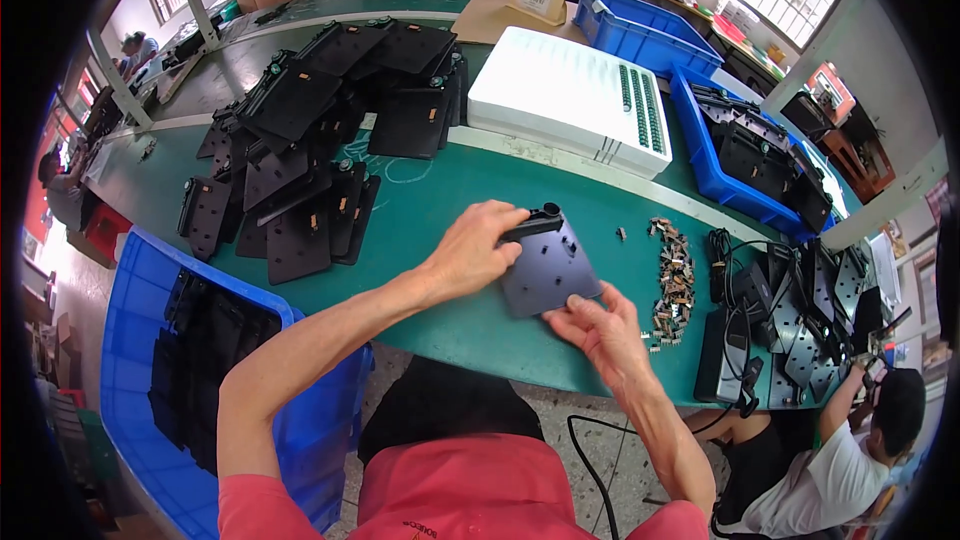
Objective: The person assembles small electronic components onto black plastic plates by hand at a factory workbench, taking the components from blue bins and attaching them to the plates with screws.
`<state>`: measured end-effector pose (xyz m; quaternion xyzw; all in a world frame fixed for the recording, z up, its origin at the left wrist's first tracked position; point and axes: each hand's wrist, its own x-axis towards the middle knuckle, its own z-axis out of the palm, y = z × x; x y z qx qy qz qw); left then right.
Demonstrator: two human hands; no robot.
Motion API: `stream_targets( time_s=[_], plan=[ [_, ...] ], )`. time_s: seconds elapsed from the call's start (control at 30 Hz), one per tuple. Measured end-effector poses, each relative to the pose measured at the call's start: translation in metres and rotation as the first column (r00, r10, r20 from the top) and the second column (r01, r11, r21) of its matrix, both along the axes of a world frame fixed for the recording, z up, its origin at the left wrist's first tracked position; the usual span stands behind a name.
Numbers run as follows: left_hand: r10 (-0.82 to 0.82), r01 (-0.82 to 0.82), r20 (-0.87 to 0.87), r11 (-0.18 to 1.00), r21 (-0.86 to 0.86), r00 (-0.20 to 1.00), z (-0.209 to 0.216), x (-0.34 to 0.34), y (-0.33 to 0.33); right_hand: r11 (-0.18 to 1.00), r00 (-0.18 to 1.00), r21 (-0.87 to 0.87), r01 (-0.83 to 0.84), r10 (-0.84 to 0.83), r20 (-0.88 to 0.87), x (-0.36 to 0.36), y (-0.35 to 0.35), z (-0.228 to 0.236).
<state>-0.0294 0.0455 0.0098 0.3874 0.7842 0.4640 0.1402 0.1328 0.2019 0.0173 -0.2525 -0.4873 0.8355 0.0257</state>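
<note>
A dark flat plate [550, 275] with small holes and a black tubular bar along its upper edge is held tilted above the green tabletop. My left hand [478, 248] grips the bar end at its upper left, fingers closed. At the lower right corner my right hand [603, 328] pinches the plate between thumb and fingers. Right of the plate lies a heap of small metal-and-brown parts [674, 285]. A large pile of similar black plates [295, 105], some with little green and orange pieces on them, covers the table to the left.
A white foam tray [560, 85] with rows of small green parts stands behind. Blue bins sit at the back [650, 28], right [690, 105] and lower left [125, 340], the latter two holding black parts. Cables and a black power box [722, 355] lie at right, near a seated person [830, 460].
</note>
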Motion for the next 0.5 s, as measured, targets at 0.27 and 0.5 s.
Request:
stream_targets(
  time_s=[0.27, 0.5],
  plan=[
    [-0.027, -0.001, -0.557, 0.999, -0.051, 0.830, -0.025, 0.021, 0.004, 0.984, 0.982, 0.142, -0.111, 0.087, 0.166, 0.020, -0.006, 0.028],
    [-0.120, 0.059, -0.525, 0.990, -0.132, 0.842, -0.026, 0.019, -0.013, 0.766, 0.968, 0.624, 0.151, 0.014, -0.251, -0.063, 0.061, 0.061]
  ],
)
